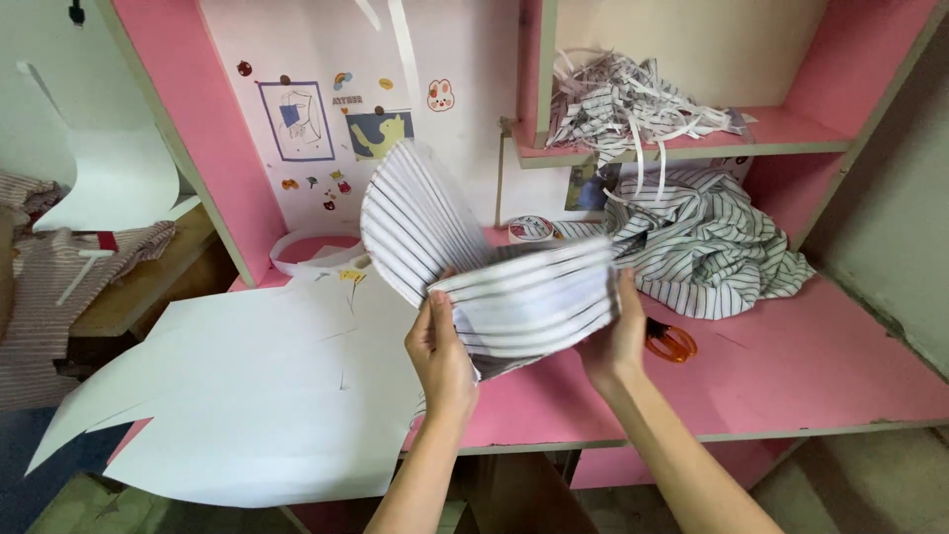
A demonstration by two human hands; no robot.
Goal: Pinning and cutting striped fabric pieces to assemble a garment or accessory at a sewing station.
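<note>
Holding: both hands clasp a stack of striped fabric pieces [494, 277] above the front edge of the pink desk [791, 366].
Left hand [440, 351]: closed on the stack's lower left corner, thumb on top, at about 7 o'clock of the stack.
Right hand [615, 336]: closed on the right end, fingers wrapped behind, at about 4 o'clock.
Stack axis: the long axis of the lower part runs roughly 9 to 3 o'clock; the upper layers fan up and back toward 11 o'clock.
Risk: my judgement is that the fanned layers could slip loose and scatter, since only the lower edge is pinched.
White paper sheets [257, 386]: lying at 9 o'clock of the hands, overhanging the desk's front edge; they could slide off if brushed.
Orange scissors [672, 343]: just beside the right hand, partly hidden.
Striped cloth heap [712, 247]: farther back at 2 o'clock.
Shredded strips [623, 99]: on the upper shelf, at 1 o'clock.
Stickers [336, 119]: on the white back panel, at 11 o'clock.
</note>
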